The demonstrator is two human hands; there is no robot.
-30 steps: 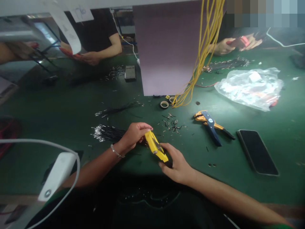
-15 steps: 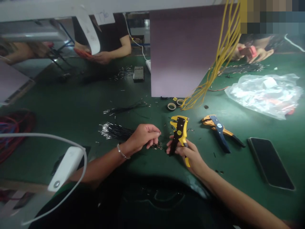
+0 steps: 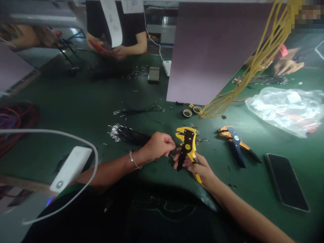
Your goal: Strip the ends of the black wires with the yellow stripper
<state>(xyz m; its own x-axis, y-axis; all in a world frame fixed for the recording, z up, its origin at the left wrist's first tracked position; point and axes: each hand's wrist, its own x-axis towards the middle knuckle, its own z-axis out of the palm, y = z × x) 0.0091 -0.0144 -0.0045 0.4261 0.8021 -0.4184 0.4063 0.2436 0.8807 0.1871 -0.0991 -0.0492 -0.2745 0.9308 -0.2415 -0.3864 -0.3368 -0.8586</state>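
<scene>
- The yellow-and-black wire-stripping pliers are held upright just right of centre, the right hand clenched around the handles.
- At 9 o'clock from the pliers, the left hand is pinched on a thin dark wire whose end is hard to make out.
- At 10 o'clock a bundle of black wires with bare silvery ends lies on the green worktop, judged already stripped.
- At 12 o'clock, cut scraps are scattered; more work appears left.

Your hands meet at the frame's centre on the worktop, the wire stripper in your right hand, your left hand just left of it. A wire bundle lies further left; a second stripper and a phone lie right.
</scene>
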